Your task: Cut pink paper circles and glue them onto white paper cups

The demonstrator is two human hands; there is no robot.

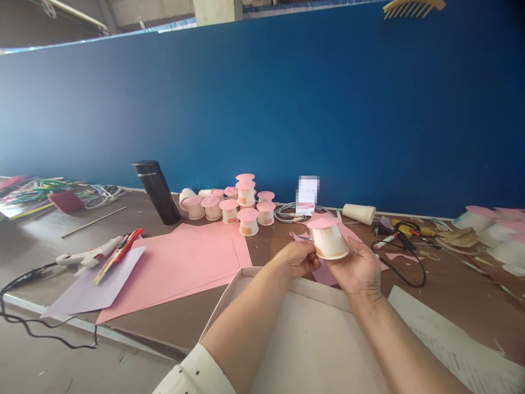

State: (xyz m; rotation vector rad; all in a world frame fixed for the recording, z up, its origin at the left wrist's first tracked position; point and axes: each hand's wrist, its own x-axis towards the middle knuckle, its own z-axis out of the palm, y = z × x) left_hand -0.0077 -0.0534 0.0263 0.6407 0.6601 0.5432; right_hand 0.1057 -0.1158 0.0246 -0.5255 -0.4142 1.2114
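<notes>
Both hands are at an upturned white paper cup (329, 241) with a pink paper disc on top like a roof and a brownish patch near its rim. My right hand (361, 268) is wrapped round its lower right side and underside. My left hand (301, 258) has curled fingers and pinches the rim at the left. A thin pointed metal tip shows behind my left hand; what it belongs to is hidden. Pink paper scraps (326, 273) lie under and behind the cup. Several similar pink-topped cups (248, 221) stand further back to the left, some stacked.
A shallow white box or lid (315, 339) lies beneath my forearms. Leftward are pink sheets (184, 257), a utility knife (118, 254), a corded glue gun (90, 254) and a black flask (158, 191). Cords, scraps and more pink-topped cups (500, 235) are at the right, before a blue partition (262, 109).
</notes>
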